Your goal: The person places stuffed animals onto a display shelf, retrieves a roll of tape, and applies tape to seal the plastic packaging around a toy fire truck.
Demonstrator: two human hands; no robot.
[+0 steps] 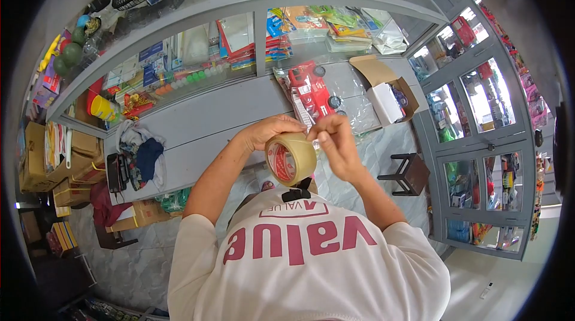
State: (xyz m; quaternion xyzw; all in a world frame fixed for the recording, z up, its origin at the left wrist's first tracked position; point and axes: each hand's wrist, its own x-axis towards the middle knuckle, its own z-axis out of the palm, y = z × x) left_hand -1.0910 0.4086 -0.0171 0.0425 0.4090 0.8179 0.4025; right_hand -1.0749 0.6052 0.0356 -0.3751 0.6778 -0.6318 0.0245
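A wide roll of clear tape (307,154) hangs upright in front of my chest. Its left rim is held by my left hand (271,132), whose fingers wrap over the top. At the roll's upper right, my right hand (336,144) has its fingers bent together near the tape's edge; what they pinch, if anything, is too small to make out. Just beyond my hands, a red toy truck (312,90) in clear plastic packaging lies on the grey counter.
An open cardboard box (409,98) stands right of the truck. A cloth bundle (148,156) lies at the counter's left. Beyond it runs a glass display case (260,42). A brown stool (409,174) and a glass-door cabinet (479,147) stand at the right.
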